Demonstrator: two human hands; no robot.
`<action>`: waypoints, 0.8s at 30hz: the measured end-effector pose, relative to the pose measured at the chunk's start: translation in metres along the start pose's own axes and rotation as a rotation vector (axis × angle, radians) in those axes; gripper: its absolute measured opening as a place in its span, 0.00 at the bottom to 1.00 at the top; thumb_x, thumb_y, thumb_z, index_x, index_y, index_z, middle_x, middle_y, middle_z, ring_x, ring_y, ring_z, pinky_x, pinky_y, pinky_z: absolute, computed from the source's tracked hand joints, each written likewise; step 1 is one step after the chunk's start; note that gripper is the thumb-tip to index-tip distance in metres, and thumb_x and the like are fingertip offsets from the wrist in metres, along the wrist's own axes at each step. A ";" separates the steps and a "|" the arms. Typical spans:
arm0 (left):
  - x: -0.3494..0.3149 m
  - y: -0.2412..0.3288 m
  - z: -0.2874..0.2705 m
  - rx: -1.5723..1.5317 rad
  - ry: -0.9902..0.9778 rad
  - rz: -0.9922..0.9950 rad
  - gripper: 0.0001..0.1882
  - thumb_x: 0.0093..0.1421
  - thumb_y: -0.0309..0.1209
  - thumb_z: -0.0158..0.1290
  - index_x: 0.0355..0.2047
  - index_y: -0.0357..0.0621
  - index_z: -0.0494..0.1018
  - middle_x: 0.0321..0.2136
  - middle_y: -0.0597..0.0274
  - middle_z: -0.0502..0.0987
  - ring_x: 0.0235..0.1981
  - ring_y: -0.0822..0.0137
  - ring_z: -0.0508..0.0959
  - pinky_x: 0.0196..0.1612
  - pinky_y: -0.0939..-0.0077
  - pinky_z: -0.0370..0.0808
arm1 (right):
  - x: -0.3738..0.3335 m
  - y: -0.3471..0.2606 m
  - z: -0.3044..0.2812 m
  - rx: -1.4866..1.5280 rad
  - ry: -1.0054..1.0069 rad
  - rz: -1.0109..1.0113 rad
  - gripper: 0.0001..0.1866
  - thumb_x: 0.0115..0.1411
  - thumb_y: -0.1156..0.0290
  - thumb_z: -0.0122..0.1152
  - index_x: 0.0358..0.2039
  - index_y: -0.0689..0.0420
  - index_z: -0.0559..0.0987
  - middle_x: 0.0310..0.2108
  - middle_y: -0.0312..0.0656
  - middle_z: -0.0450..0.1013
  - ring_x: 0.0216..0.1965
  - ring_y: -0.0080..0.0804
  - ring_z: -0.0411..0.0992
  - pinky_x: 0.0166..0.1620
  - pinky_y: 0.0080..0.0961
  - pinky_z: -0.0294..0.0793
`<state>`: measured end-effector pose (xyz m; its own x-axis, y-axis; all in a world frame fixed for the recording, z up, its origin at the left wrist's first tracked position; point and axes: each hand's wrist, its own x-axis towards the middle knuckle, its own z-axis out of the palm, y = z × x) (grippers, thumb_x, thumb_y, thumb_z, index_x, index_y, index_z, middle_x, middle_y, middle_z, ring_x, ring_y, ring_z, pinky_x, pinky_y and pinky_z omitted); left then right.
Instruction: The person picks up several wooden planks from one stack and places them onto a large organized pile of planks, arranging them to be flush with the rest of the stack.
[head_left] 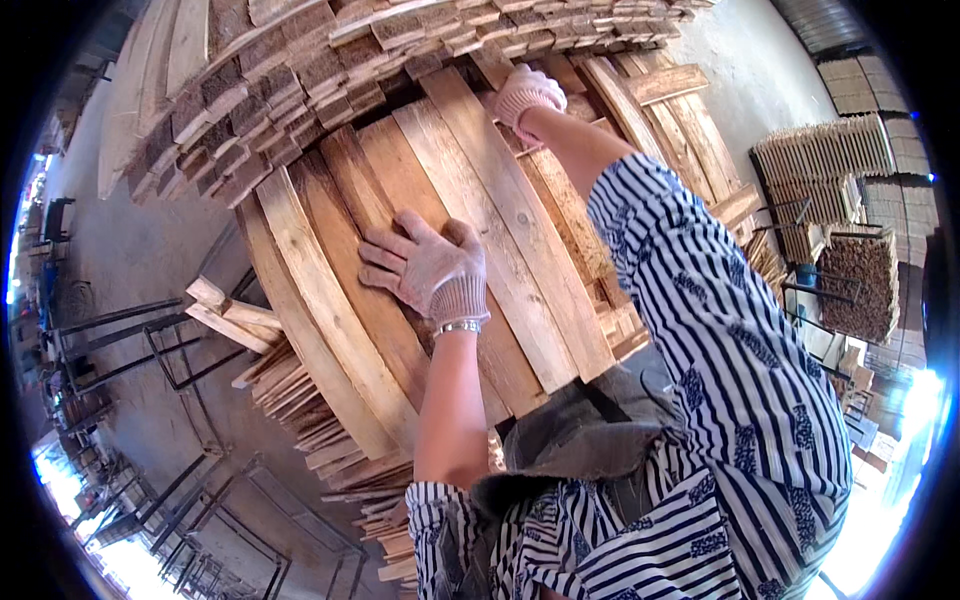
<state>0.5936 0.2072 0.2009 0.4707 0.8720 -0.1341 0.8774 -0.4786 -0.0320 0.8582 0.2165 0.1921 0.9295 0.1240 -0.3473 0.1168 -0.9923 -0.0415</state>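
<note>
- Wooden boards [480,200]: long pale planks laid side by side on a raised stack directly in front of the person, running from the near edge up toward the far pile.
- Left hand [425,265]: in a knitted work glove, spread flat and palm down on the middle boards, fingers extended, gripping nothing.
- Right hand [527,95]: gloved, reaching to the far end of the boards, fingers curled over a plank end; whether it actually has hold of it cannot be told.
- Stacked cut pieces [290,90]: layered short lengths overhanging the far end of the boards, close above the right hand.
- Loose offcuts [300,390]: thin strips fanned out below the near left edge.
- Metal racks [150,340]: dark frames on the floor, left.
- Risk, as a judgement: shifting a plank could disturb the overhanging pieces onto the right hand; rough edges could snag the gloves; a board sliding off the near edge would land in the offcuts.
</note>
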 end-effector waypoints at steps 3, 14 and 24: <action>0.005 0.004 -0.003 -0.035 -0.005 -0.003 0.39 0.64 0.55 0.44 0.68 0.42 0.59 0.71 0.25 0.51 0.73 0.28 0.49 0.71 0.30 0.40 | 0.007 -0.004 -0.020 -0.071 -0.088 -0.034 0.42 0.59 0.41 0.68 0.67 0.51 0.68 0.65 0.46 0.70 0.64 0.42 0.72 0.61 0.41 0.76; 0.006 0.009 -0.001 0.034 0.011 -0.021 0.38 0.66 0.55 0.43 0.68 0.45 0.59 0.70 0.27 0.53 0.73 0.30 0.50 0.71 0.31 0.43 | 0.022 -0.009 0.011 0.060 0.110 -0.050 0.42 0.60 0.45 0.69 0.66 0.52 0.63 0.63 0.48 0.68 0.65 0.46 0.67 0.63 0.43 0.74; 0.006 0.007 -0.006 0.021 -0.033 -0.031 0.39 0.65 0.55 0.43 0.69 0.44 0.58 0.70 0.26 0.52 0.73 0.30 0.50 0.71 0.31 0.42 | -0.033 0.018 -0.009 0.041 0.055 -0.139 0.38 0.63 0.58 0.66 0.68 0.57 0.60 0.63 0.53 0.70 0.63 0.51 0.69 0.62 0.42 0.74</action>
<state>0.6033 0.2098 0.2055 0.4400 0.8826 -0.1657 0.8892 -0.4540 -0.0571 0.8323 0.1941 0.2111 0.9235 0.2585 -0.2835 0.2319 -0.9648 -0.1244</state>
